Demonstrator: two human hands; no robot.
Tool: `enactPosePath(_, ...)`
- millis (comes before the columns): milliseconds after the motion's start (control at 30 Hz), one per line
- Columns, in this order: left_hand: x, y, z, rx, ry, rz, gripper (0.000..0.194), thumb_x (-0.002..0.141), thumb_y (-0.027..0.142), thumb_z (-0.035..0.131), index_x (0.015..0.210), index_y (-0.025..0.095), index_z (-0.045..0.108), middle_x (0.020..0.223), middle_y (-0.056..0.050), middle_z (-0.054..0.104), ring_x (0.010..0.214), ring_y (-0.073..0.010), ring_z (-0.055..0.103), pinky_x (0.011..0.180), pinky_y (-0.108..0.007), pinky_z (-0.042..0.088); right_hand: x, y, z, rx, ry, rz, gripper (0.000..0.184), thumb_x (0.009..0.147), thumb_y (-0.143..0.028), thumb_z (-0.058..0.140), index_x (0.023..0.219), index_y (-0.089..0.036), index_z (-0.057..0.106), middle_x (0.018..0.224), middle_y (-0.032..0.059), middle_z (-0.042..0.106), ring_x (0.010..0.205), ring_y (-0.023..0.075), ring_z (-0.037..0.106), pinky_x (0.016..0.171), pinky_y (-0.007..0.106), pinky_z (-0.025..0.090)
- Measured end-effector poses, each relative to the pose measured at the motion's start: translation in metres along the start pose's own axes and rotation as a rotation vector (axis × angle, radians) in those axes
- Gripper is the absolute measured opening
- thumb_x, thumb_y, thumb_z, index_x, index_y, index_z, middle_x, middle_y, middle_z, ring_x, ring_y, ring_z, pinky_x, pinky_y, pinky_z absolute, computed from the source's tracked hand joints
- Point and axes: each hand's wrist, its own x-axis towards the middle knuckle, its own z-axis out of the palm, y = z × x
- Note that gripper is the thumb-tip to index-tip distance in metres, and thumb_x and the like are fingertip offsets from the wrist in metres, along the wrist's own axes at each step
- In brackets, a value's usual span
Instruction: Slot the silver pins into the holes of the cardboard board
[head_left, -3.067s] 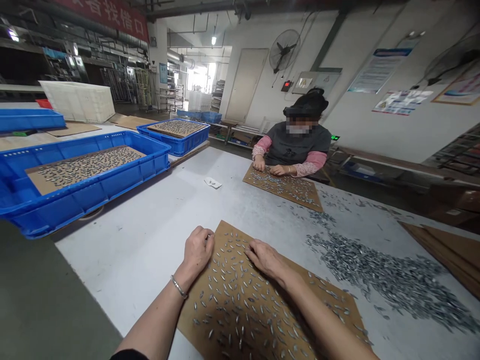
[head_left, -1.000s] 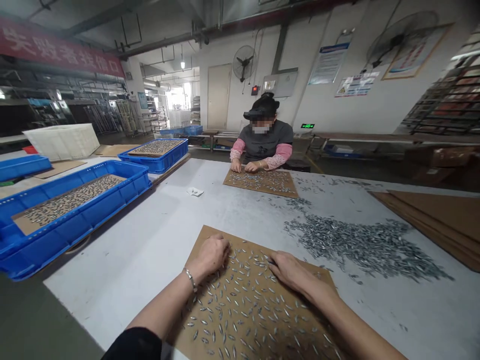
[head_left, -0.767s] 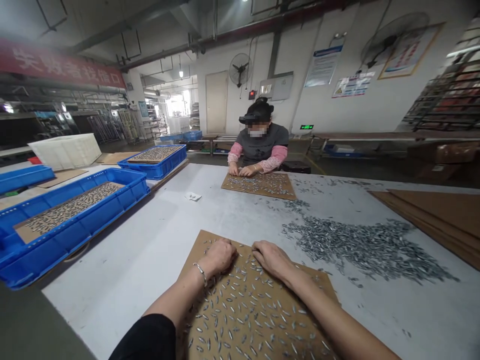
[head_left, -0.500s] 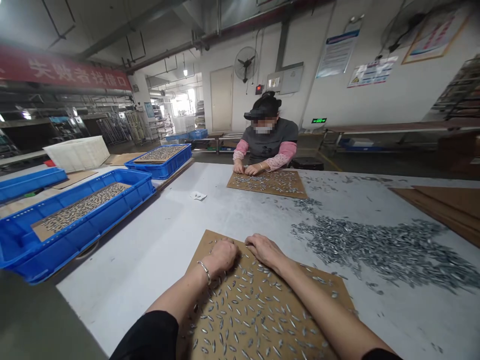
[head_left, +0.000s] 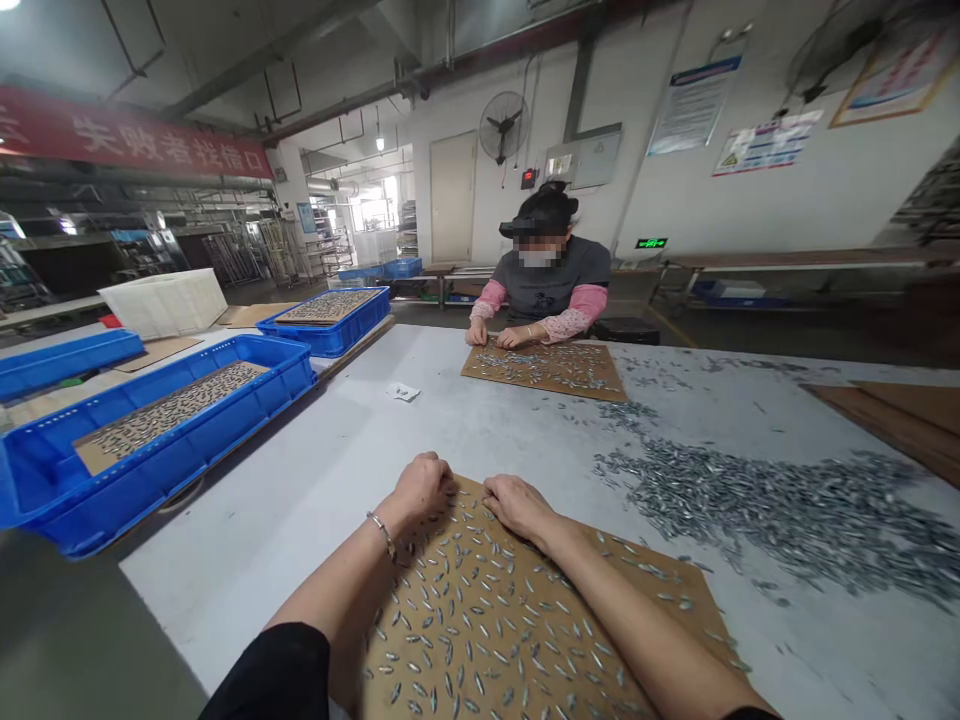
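Small silvery spindle-shaped metal pieces [head_left: 480,610] are spread in loose rows over a brown cardboard sheet [head_left: 679,570] in front of me. At the sheet's far left corner is my left hand [head_left: 421,488], its fingers curled down and closed; the fingertips are mostly hidden behind the hand. A short gap to the right, my right hand [head_left: 517,503] rests near the far edge of the sheet, thumb and fingers bent together over the cardboard. Whatever lies between the fingertips of either hand is too small or hidden to make out.
A large pile of metal pieces [head_left: 780,510] covers the table's right side. Across the table, a person [head_left: 551,275] works over another cardboard sheet [head_left: 555,380]. Blue crates [head_left: 172,470] stand at the left, and stacked cardboard [head_left: 900,415] lies far right. A white scrap [head_left: 403,391] is on the table.
My left hand has moved left and slightly up, from over the sheet to its far left corner. My right hand stays near the far edge. The view has shifted slightly.
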Motion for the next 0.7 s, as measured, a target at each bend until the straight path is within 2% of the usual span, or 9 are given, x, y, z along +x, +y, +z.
enactPosePath(100, -0.008, -0.008, -0.007, -0.017, 0.010, -0.012, 0.020, 0.092, 0.011, 0.055, 0.094, 0.015, 0.075, 0.101, -0.011, 0.070, 0.089, -0.0209, 0.067, 0.079, -0.026, 0.051, 0.000, -0.002, 0.000, -0.014, -0.044, 0.017, 0.015, 0.097, -0.020, 0.056, 0.093, -0.019, 0.070, 0.096, 0.0099, 0.073, 0.087, 0.0207, 0.065, 0.067, 0.028, 0.030)
enactPosePath(233, -0.014, -0.009, -0.004, -0.022, -0.011, -0.010, 0.020, 0.092, 0.009, 0.055, 0.095, 0.015, 0.074, 0.102, -0.012, 0.071, 0.091, -0.0213, 0.066, 0.080, -0.027, 0.051, 0.003, -0.003, -0.001, -0.014, -0.065, 0.044, 0.014, 0.095, -0.018, 0.058, 0.090, -0.018, 0.071, 0.094, 0.0103, 0.075, 0.088, 0.0214, 0.067, 0.069, 0.027, 0.033)
enactPosePath(367, -0.013, -0.002, 0.006, -0.016, -0.044, 0.003, 0.021, 0.091, 0.009, 0.056, 0.099, 0.013, 0.075, 0.105, -0.013, 0.073, 0.101, -0.0237, 0.067, 0.083, -0.028, 0.051, 0.003, -0.002, -0.003, -0.021, -0.034, 0.073, 0.017, 0.094, -0.017, 0.055, 0.095, -0.019, 0.072, 0.100, 0.0102, 0.076, 0.094, 0.0213, 0.068, 0.070, 0.027, 0.035)
enactPosePath(500, -0.011, 0.008, 0.015, -0.008, -0.077, 0.026, 0.021, 0.093, 0.012, 0.056, 0.099, 0.014, 0.076, 0.106, -0.013, 0.073, 0.096, -0.0226, 0.068, 0.082, -0.028, 0.052, -0.006, -0.005, -0.004, -0.048, 0.003, 0.054, 0.019, 0.097, -0.022, 0.054, 0.097, -0.020, 0.072, 0.105, 0.0098, 0.075, 0.097, 0.0215, 0.069, 0.071, 0.028, 0.035)
enactPosePath(700, -0.007, 0.023, 0.023, 0.020, -0.128, 0.060, 0.020, 0.098, 0.021, 0.057, 0.096, 0.014, 0.076, 0.102, -0.013, 0.074, 0.097, -0.0244, 0.069, 0.083, -0.029, 0.052, -0.015, -0.017, 0.001, -0.108, -0.002, 0.064, 0.024, 0.100, -0.024, 0.051, 0.096, -0.016, 0.072, 0.106, 0.0165, 0.075, 0.096, 0.0265, 0.070, 0.070, 0.031, 0.034)
